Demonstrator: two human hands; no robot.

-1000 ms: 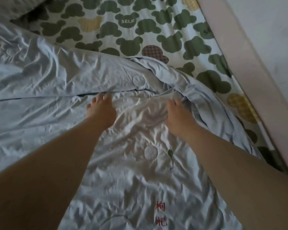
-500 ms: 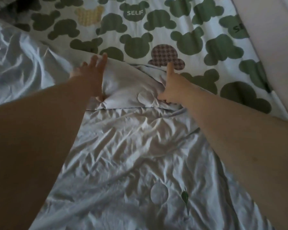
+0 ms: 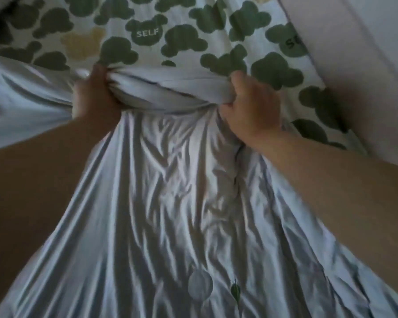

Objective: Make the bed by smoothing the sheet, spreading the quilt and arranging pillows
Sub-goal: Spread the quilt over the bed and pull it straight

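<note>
Crumpled quilt [image 3: 170,180] in left hand [image 3: 92,97], right hand [image 3: 251,109]

The left hand [image 3: 91,97] and the right hand [image 3: 251,109] are bare. The left forearm [image 3: 44,180] and the right forearm [image 3: 342,180] are bare too, as far as the edges.

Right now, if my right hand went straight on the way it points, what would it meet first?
Likely the bear-print sheet just beyond the quilt edge your right hand grips; nothing else shows in that line, though depth is unclear.
</note>
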